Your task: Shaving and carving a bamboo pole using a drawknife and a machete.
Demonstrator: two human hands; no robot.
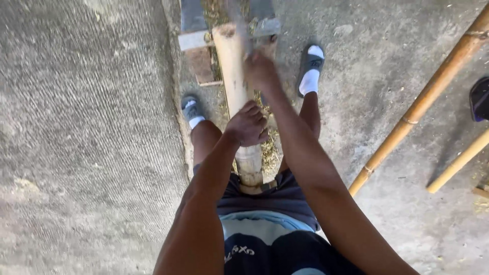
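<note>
Yellow-brown bamboo pole runs between the person's legs, from the lap out to a wooden block on the grey concrete floor. It looks smooth and round, with crumbs of shavings under it. Left hand is wrapped tight around the pole. Right hand is closed on a blurry tool near the pole's far end.
</note>
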